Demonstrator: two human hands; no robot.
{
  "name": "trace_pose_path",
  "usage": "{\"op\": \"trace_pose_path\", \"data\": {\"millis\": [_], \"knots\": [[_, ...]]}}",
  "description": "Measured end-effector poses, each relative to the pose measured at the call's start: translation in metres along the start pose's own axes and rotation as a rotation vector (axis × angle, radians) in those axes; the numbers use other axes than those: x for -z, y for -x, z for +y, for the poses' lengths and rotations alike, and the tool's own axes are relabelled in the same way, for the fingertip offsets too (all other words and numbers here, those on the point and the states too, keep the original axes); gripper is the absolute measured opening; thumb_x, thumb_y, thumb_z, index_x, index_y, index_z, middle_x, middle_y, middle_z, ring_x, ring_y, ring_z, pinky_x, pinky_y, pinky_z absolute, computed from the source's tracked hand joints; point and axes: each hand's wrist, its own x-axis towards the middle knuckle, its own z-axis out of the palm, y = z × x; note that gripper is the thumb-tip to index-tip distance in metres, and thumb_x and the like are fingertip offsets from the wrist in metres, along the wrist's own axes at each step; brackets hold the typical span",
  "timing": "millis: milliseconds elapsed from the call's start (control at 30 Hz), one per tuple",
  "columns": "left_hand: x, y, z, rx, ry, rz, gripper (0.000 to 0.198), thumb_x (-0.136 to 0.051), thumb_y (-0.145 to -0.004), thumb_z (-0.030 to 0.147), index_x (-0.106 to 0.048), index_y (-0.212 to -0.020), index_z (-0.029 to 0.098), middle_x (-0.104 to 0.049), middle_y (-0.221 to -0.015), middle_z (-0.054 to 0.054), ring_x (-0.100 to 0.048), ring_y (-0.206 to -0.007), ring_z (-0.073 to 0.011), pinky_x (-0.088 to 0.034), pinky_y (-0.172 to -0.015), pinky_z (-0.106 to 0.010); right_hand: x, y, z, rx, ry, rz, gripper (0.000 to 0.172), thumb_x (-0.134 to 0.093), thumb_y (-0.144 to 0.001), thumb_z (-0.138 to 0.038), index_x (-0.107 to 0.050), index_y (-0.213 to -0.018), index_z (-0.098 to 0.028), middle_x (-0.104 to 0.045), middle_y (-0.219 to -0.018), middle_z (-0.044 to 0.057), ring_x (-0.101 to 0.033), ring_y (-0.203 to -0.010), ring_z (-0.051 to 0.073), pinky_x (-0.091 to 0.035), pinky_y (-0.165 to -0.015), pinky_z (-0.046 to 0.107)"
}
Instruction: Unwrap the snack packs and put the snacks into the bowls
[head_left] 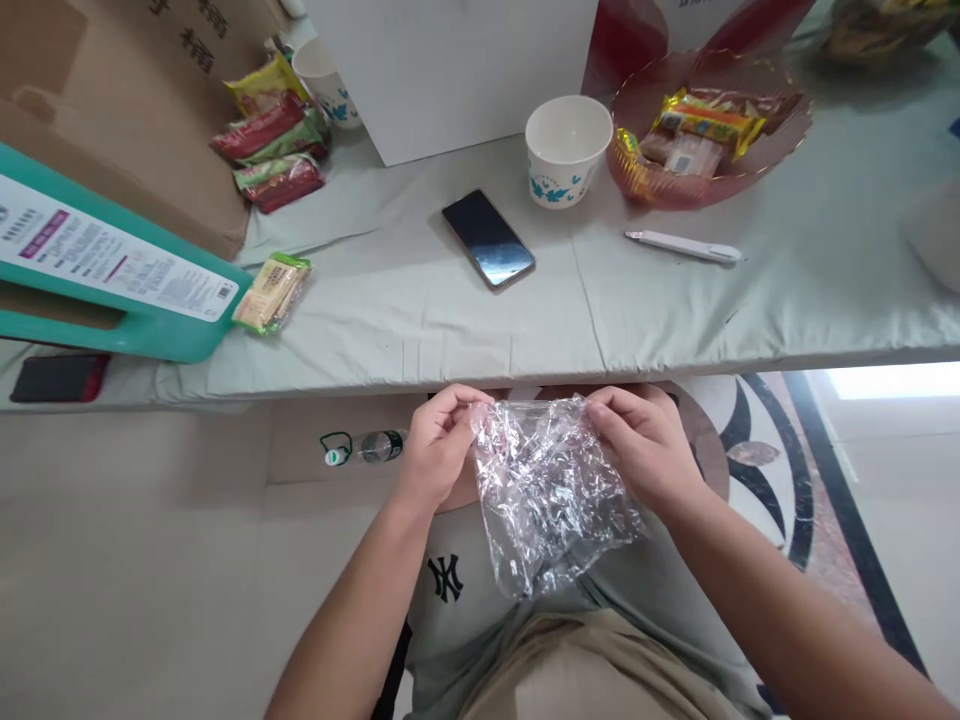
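Note:
A crinkled clear plastic bag hangs in front of my lap, just off the table's front edge. My left hand pinches its upper left corner between thumb and fingers. At the upper right corner, my right hand grips it the same way. The bag's top edge is stretched between the two hands, while its lower part droops loosely. I can see through it, and nothing shows inside.
On the cloth-covered table lie a smartphone, a white pen-like tool and a snack packet. A paper bowl stands beside a pink bowl of snacks. A teal container is at left; a bottle lies below.

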Motion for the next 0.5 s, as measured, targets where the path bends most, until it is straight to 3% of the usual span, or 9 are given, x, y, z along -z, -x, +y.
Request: {"op": "trace_pose_path", "data": {"millis": [100,167,267,367,500], "knots": [[-0.001,0.004,-0.005,-0.062,-0.129,-0.050,0.032,-0.084,-0.076,0.034,-0.077,-0.105,0.024,-0.079,-0.095,-0.004,-0.072,-0.082,-0.0179,-0.057,-0.070,-0.026,-0.003,0.001,0.001,-0.054,-0.031,-0.034,0.031,-0.061,-0.091,-0.044,-0.061,-0.072,-0.020,-0.046,-0.060,-0.003,-0.040,-0.054,0.009,-0.033,-0.049,0.024],[-0.002,0.007,-0.006,-0.087,-0.206,-0.066,0.028,-0.083,-0.078,0.035,-0.078,-0.104,0.025,-0.080,-0.105,-0.005,-0.074,-0.094,-0.0214,-0.059,-0.080,-0.030,-0.004,0.002,0.005,-0.104,-0.089,-0.082,0.033,-0.061,-0.090,-0.049,-0.061,-0.075,-0.020,-0.049,-0.063,-0.002,-0.042,-0.056,0.010,-0.034,-0.050,0.024],[-0.002,0.009,-0.003,0.000,-0.117,-0.009,0.020,-0.070,-0.090,0.041,-0.077,-0.093,0.022,-0.079,-0.088,-0.005,-0.074,-0.077,-0.0193,-0.059,-0.067,-0.029,-0.003,0.002,0.016,-0.116,-0.155,-0.074,0.034,-0.060,-0.091,-0.051,-0.059,-0.078,-0.020,-0.057,-0.070,0.001,-0.051,-0.062,0.012,-0.043,-0.056,0.025],[-0.003,0.010,0.003,0.153,0.108,-0.015,0.026,-0.072,-0.088,0.046,-0.073,-0.092,0.021,-0.075,-0.073,-0.003,-0.069,-0.058,-0.0175,-0.054,-0.050,-0.027,0.002,0.002,0.028,-0.021,-0.222,-0.055,0.020,-0.065,-0.089,-0.042,-0.062,-0.097,-0.023,-0.070,-0.099,0.006,-0.065,-0.086,0.017,-0.055,-0.076,0.030],[-0.007,0.011,0.007,0.240,0.197,-0.057,0.030,-0.074,-0.085,0.051,-0.070,-0.093,0.022,-0.071,-0.065,0.000,-0.063,-0.048,-0.0166,-0.047,-0.041,-0.025,0.004,0.005,0.039,0.158,-0.259,-0.232,0.047,-0.071,-0.085,-0.032,-0.052,-0.129,-0.031,-0.060,-0.144,0.009,-0.063,-0.125,0.022,-0.054,-0.104,0.039]]}}
